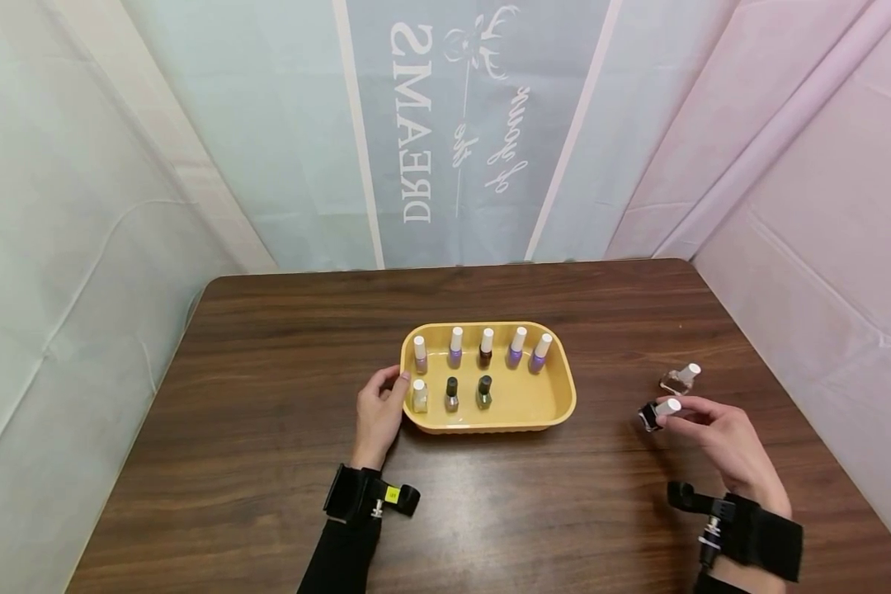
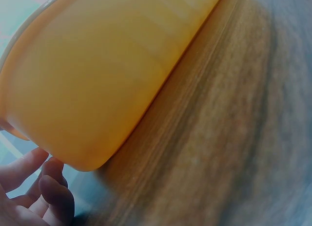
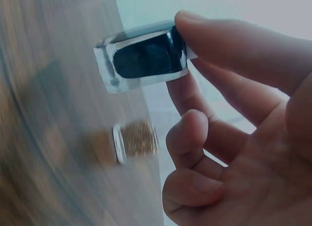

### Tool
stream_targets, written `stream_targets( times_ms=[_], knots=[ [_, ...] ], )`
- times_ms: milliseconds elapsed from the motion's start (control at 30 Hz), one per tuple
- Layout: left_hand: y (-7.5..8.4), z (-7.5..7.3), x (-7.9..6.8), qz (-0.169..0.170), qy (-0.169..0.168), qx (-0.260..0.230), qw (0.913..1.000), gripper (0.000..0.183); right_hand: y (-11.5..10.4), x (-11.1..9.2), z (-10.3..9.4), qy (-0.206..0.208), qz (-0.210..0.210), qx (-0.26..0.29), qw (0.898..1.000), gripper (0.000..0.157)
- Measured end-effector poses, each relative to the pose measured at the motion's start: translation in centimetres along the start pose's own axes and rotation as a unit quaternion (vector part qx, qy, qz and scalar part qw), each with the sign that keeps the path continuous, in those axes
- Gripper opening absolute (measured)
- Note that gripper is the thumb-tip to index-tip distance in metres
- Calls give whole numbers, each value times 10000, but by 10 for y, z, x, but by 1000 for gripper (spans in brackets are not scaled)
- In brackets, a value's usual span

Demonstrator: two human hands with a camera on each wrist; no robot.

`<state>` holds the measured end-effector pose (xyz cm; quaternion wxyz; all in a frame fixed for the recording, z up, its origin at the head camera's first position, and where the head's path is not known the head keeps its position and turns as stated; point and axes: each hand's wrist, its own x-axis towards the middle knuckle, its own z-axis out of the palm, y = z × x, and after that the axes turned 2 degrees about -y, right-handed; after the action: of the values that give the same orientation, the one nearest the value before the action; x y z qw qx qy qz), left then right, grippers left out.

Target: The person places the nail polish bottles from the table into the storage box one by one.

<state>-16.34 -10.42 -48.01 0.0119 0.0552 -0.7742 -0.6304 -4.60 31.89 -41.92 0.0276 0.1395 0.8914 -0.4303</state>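
My right hand [image 1: 738,450] pinches a nail polish bottle [image 3: 146,55] with dark polish and a white cap, lifted over the table's right side. Just behind it a nail polish bottle [image 1: 676,381] with brownish glitter stands on the table. At the left end of a yellow tray [image 1: 523,404], my left hand [image 1: 379,412] grips the rim, thumb on top and fingers against the outside. Inside the tray are several upright nail polish bottles: a back row with white caps, including a purple one [image 1: 516,351], and a front row with a white-capped bottle [image 1: 419,398] and two dark-capped ones [image 1: 452,396].
The dark wood table [image 1: 267,429] reaches back to a grey-blue fabric backdrop [image 1: 475,165] with mirrored lettering. Pale fabric walls [image 1: 824,247] rise along both sides. A camera strap [image 1: 757,532] sits on each wrist.
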Motion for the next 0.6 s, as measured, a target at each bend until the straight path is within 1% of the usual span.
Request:
stream_targets(
  times_ms=[100, 133, 233, 333, 367, 500, 600],
  knots=[
    [-1, 0, 0, 51, 1, 6, 10000, 36, -8, 2, 8, -16, -162, 152, 9998, 50],
    [5, -1, -2, 45, -10, 19, 10000, 35, -11, 3, 10, -23, -254, 198, 9995, 49],
    [4, -1, -2, 83, -5, 22, 10000, 35, -21, 6, 18, -32, -385, 276, 9989, 47],
    [4, 0, -2, 56, 19, 54, 10000, 34, -31, 8, 24, -76, -458, 273, 9985, 45],
    [-2, 0, 0, 70, 41, 43, 10000, 34, -34, 9, 26, -83, -451, 279, 9986, 45],
    [-1, 0, 0, 91, 72, 41, 9999, 34, -44, 12, 34, -54, -533, 214, 9983, 45],
    [-1, 1, 0, 95, 65, 8, 9999, 34, -51, 12, 37, -23, -500, 136, 9987, 46]
  ],
)
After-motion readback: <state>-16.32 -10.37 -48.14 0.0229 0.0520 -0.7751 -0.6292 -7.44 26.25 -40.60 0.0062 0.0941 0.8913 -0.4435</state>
